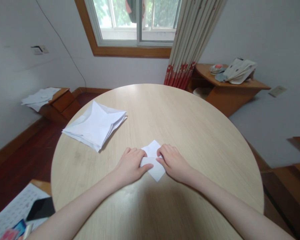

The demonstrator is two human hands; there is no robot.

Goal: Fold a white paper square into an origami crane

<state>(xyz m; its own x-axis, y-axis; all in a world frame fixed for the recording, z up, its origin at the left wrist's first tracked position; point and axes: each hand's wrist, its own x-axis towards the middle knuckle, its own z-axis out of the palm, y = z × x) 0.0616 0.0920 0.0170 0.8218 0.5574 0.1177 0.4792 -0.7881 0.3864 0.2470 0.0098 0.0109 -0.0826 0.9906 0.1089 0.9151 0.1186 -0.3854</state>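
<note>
Daylight from window [138, 23]; soft shadow across near tabletop [190, 116]; edges visibly stretched.

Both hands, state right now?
Left hand: closed on the left side of the folded paper.
Right hand: closed on its right side.

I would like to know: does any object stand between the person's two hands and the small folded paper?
Nothing visible does. The left hand and the right hand both touch the small folded paper directly. The paper stack lies apart, farther off to the left.
</note>
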